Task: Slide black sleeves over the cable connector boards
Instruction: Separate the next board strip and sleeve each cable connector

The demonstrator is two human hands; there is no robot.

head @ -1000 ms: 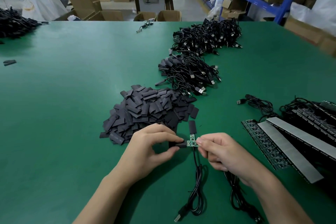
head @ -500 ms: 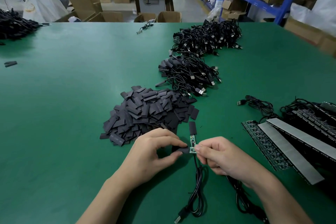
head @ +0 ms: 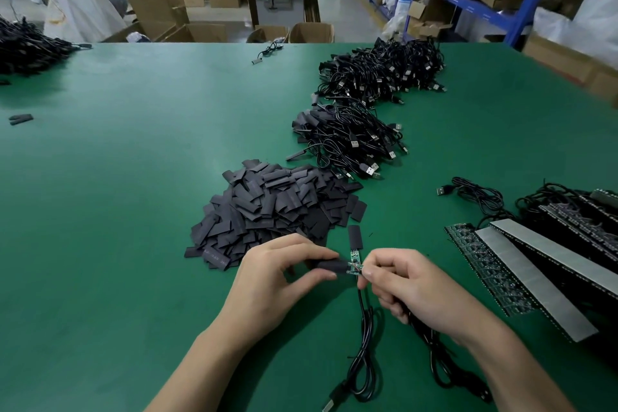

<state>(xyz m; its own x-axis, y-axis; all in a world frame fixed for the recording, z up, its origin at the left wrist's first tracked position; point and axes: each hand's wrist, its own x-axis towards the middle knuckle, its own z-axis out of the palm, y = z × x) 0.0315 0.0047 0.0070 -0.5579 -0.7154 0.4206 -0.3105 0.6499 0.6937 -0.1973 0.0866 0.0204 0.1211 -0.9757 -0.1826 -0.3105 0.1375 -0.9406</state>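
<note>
Crosswise, sleeve lying left-right, mouth facing board

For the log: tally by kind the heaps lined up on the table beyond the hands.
Sleeve heap: 1
Cable heaps: 2, near heap and far heap
Total: 3

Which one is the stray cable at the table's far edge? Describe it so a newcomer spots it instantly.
Find the green table and follow it to its far edge, by the open cardboard boxes. Left of the farthest heap of cables lies a single small black cable. Unlike the heaped ones, it sits alone on bare green.
</note>
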